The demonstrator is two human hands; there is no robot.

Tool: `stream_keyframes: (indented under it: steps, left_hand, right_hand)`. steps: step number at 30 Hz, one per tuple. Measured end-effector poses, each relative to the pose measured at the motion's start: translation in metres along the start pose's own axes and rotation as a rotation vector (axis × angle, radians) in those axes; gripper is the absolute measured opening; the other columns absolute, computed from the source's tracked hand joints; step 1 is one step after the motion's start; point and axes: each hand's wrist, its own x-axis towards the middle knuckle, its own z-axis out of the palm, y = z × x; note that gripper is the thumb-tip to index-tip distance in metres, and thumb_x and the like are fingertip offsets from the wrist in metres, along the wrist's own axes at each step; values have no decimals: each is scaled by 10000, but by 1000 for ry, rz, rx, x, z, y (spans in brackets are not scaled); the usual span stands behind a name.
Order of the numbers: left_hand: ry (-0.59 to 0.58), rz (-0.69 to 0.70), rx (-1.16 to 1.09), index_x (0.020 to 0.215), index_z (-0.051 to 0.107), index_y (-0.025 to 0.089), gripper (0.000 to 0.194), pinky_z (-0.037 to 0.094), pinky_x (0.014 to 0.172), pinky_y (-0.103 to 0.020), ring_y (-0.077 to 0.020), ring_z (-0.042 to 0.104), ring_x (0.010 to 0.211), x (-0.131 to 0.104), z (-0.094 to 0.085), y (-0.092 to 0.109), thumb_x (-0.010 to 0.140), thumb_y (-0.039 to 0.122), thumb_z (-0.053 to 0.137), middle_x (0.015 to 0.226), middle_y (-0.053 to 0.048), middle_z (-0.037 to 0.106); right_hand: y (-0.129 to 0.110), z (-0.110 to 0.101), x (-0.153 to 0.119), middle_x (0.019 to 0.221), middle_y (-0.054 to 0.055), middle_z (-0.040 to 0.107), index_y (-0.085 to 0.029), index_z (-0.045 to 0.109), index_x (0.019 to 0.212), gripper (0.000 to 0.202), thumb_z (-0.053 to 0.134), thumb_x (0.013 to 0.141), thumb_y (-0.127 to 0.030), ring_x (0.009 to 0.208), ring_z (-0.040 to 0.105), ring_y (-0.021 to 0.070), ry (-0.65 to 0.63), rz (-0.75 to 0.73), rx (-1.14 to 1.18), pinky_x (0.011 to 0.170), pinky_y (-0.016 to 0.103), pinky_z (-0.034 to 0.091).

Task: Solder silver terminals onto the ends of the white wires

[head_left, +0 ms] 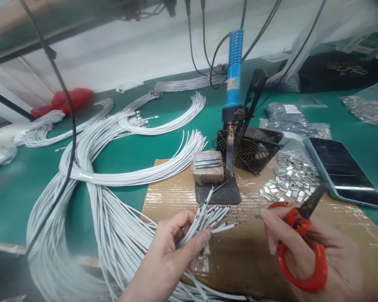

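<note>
My left hand is closed around a bunch of white cables, whose cut ends fan out past the thumb with small coloured wire tips. In my right hand is a pair of red-handled scissors, its dark blades pointing up and to the right. The fingers sit around the handles, and the hand is a little blurred. Just beyond the left hand, a blue-handled soldering iron hangs tip down in a stand, close to a block with bright metal rods on a dark plate.
Cardboard covers part of the green table. Large bundles of white cable curve along the left. At right are loose metal connector pieces, a phone and plastic bags. A small black fan stands behind the iron.
</note>
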Motion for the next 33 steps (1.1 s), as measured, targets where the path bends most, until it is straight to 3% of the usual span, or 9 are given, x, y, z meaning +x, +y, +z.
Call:
stream_keyframes:
  steps: [5, 10, 15, 21, 26, 31, 33]
  left_hand:
    - [9, 30, -7, 912, 696, 174, 280, 292, 514, -228, -100, 365, 612, 1, -4, -7, 978, 444, 728, 773, 34, 535]
    - [5, 28, -50, 995, 769, 212, 180, 293, 548, -233, -112, 315, 614, 0, -6, -10, 946, 384, 789, 747, 53, 508]
    - [10, 9, -50, 1027, 811, 221, 236, 408, 728, -249, -137, 415, 684, -1, -3, -5, 946, 441, 777, 819, 18, 623]
    - [51, -16, -65, 998, 850, 210, 264, 435, 814, -283, -198, 577, 867, -2, 1, 0, 910, 455, 806, 1000, -41, 761]
    - [-10, -4, -53, 1090, 845, 219, 275, 442, 814, -279, -203, 589, 881, -2, -1, 0, 933, 435, 781, 1126, -54, 787]
    - [-13, -19, -55, 1153, 839, 236, 337, 446, 882, -299, -283, 610, 1165, -2, -1, 0, 940, 486, 761, 1267, -75, 770]
    - [-6, -31, -39, 1139, 843, 237, 339, 444, 870, -296, -280, 610, 1162, -3, -1, -1, 946, 500, 752, 1288, -73, 763]
  right_hand:
    - [9, -25, 8, 631, -1, 655, -221, 645, 701, 324, 740, 902, -458, 488, 596, 144, -231, -248, -351, 451, 215, 486]
    - [8, -24, 6, 550, -41, 510, -232, 449, 623, 411, 646, 974, -319, 469, 524, 105, -360, -452, -560, 436, 191, 402]
    - [13, -22, 5, 558, -46, 445, -241, 340, 621, 461, 615, 986, -298, 468, 473, 102, -435, -496, -586, 445, 218, 359]
    - [12, -21, 5, 566, -52, 432, -238, 323, 634, 410, 632, 899, -188, 476, 461, 101, -451, -512, -588, 456, 222, 339]
    - [10, -18, 6, 562, -51, 414, -239, 318, 617, 412, 635, 871, -170, 474, 434, 105, -465, -522, -577, 450, 234, 321]
    - [9, -20, 5, 569, -57, 404, -236, 300, 631, 404, 620, 862, -152, 483, 425, 96, -462, -547, -583, 458, 226, 312]
    - [8, -21, 5, 565, -60, 403, -234, 298, 633, 406, 623, 864, -155, 478, 426, 91, -468, -559, -592, 459, 219, 314]
